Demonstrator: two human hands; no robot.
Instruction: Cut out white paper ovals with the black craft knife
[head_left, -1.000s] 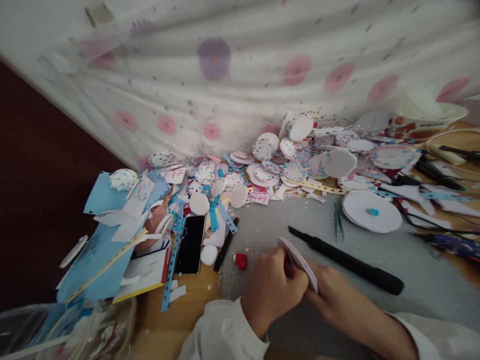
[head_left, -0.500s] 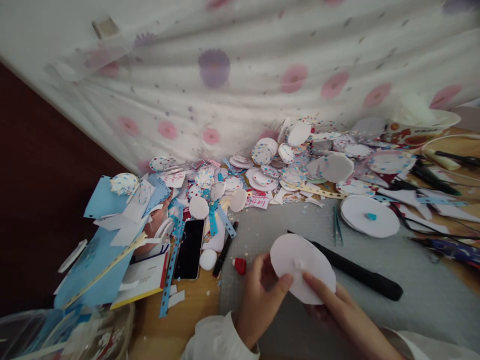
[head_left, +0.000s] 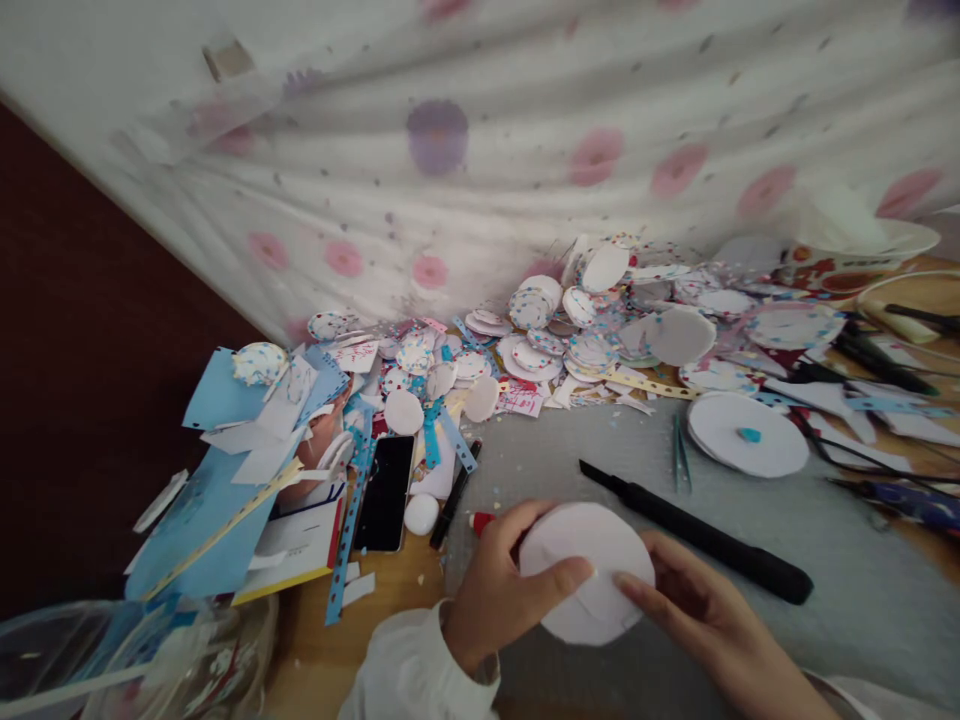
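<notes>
A round white paper disc (head_left: 592,530) is between my hands above the grey cutting mat (head_left: 517,460). My left hand (head_left: 510,580) grips its left side, thumb flat across the face and fingers behind. On the right edge, my right hand (head_left: 682,600) pinches the disc between thumb and fingers. Just beyond lies a long black craft knife (head_left: 705,530), its dark blade pointing left. A small red cap (head_left: 481,521) is partly hidden by my left hand. Farther right, a stack of white discs (head_left: 739,440) carries a small blue lump (head_left: 748,435).
Tweezers (head_left: 681,455) lie left of the disc stack. Dotted paper discs (head_left: 592,350) and scraps are heaped along the curtain (head_left: 495,220). At left are a phone (head_left: 385,495), a pen (head_left: 455,495), a white round lid (head_left: 421,514) and blue paper (head_left: 202,530). A glue gun (head_left: 911,500) sits far right.
The disc has moved down and slightly left and been turned in my hands. My left thumb now reaches farther across it, while my right hand has shifted to its right edge.
</notes>
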